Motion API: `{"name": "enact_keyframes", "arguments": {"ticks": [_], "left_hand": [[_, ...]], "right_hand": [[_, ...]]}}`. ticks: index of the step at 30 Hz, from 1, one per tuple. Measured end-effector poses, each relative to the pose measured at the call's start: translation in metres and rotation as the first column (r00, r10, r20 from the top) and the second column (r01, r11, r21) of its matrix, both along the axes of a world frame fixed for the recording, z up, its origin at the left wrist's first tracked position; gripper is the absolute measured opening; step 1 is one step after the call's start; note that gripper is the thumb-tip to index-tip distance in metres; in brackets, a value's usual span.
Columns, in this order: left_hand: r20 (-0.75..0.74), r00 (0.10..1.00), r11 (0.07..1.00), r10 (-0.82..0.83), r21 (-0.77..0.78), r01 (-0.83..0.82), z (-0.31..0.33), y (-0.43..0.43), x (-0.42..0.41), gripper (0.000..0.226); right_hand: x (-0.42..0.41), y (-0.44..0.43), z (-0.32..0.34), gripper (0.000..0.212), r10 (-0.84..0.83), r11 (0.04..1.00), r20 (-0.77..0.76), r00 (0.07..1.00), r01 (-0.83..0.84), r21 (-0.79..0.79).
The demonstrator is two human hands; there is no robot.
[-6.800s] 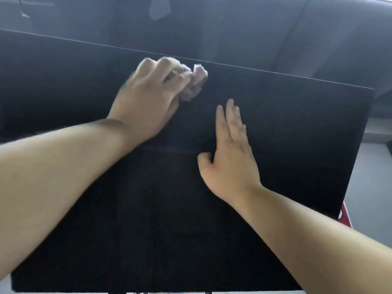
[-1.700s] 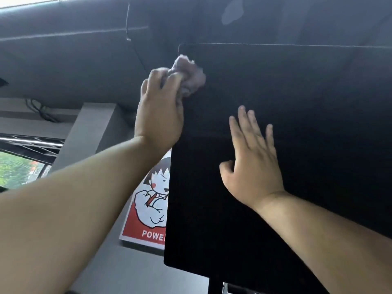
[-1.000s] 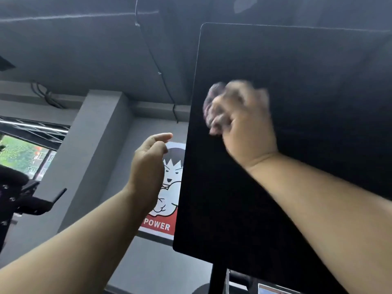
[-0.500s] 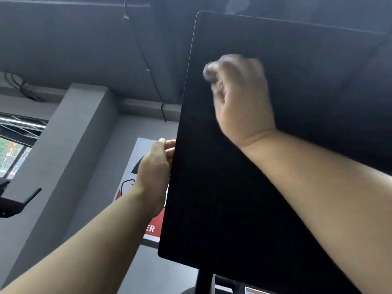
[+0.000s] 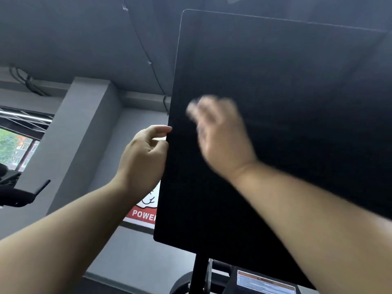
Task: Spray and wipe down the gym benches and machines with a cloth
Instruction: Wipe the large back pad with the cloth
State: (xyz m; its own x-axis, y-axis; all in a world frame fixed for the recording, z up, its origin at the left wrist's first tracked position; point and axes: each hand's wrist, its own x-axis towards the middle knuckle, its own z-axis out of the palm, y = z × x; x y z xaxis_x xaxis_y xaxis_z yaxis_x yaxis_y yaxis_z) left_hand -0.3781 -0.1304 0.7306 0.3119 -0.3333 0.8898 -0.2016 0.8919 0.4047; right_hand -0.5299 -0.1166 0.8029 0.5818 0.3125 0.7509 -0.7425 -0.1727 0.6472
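Fingers [image 5: 161, 129] left hand [image 5: 142, 158] gripping panel [image 5: 275, 102] edge; right hand [image 5: 222, 141] lower.

Screen panel [image 5: 275, 102] looks smooth, matt black (possibly glass).

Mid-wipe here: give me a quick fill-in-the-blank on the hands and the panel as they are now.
The left hand grips the black panel by its ____ edge.
The right hand, in front of the panel, is too ____ to show its grip.
The poster behind the panel has white letters on a ____ band.
Missing: left; blurred; red.
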Motion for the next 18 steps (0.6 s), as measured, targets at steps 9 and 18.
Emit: {"name": "enact_keyframes", "arguments": {"ticks": [9,18], "left_hand": [[0.131,0.893,0.870,0.432,-0.322,-0.374,0.007,0.005,-0.026,0.054],[0.253,0.728,0.743,0.637,-0.453,-0.493,0.025,0.012,-0.048,0.076]], "right_hand": [[-0.053,0.038,0.018,0.030,0.072,0.996,0.207,0.976,-0.061,-0.058],[-0.097,0.039,0.001,0.030,-0.143,0.985,-0.185,0.972,0.158,0.071]]}}
